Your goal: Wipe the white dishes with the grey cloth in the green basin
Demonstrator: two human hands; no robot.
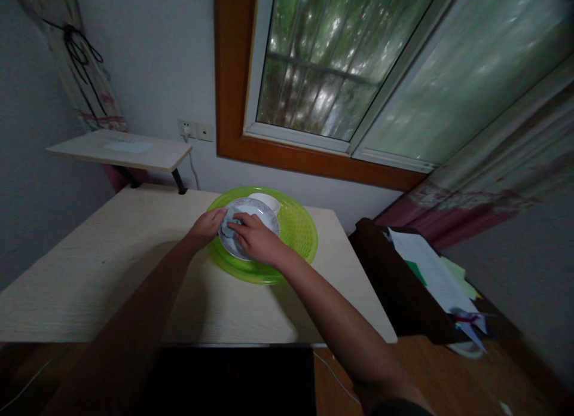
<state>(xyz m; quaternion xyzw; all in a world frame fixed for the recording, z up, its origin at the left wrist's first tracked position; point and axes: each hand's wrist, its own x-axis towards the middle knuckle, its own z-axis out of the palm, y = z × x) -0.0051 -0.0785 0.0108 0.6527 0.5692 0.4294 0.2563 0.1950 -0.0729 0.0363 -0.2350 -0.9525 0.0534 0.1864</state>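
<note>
"Where are the hands?"

"Just left of the frame's center, over a round patterned plate (260,216). The left hand (210,226) grasps its left rim; the fingers beneath are hidden."

"And the right?"

"The right hand (258,239) reaches in from the lower right, fingers bent over the plate. They touch a small grey thing (229,226) at its left side, too dim to identify. I cannot tell whether they pinch it or only press on it."

"What is the plate on?"

"It is above a round green tray (299,225) at center. Whether it rests there or is held up, I cannot tell. A white dish (270,202) shows just behind, partly covered by the plate."

"And around them?"

"A pale table (116,272) fills the middle and left; the right forearm hides part of it. A raised shelf (121,148) is at upper left, with a sheet (129,146) whose markings are unreadable. A window (332,63) is cut off at the top edge, its view blurred. Both upper arms run out of frame."
</note>
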